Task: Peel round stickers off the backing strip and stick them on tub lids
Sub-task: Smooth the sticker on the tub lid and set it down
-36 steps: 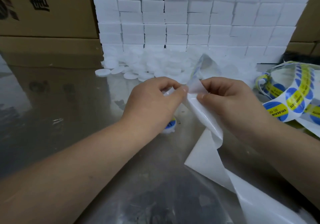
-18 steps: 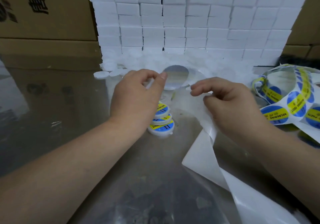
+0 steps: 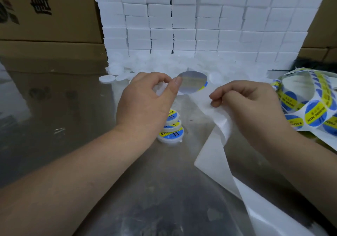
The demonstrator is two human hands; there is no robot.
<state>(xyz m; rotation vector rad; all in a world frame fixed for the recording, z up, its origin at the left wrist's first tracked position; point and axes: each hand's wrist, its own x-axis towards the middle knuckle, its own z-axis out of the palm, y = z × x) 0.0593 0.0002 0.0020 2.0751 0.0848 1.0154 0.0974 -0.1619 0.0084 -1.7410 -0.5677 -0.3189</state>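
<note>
Round sticker (image 3: 193,83) (grey back up) in pinch of left hand (image 3: 144,104), backing strip (image 3: 221,131) in pinch of right hand (image 3: 251,108)

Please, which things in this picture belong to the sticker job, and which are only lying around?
For the job:
- round sticker, pinched by the left hand
- backing strip, held by the right hand
- coil of unused stickers
- plain white lids
- labelled tubs

Lying about:
- stacked white boxes
- cardboard cartons
</note>
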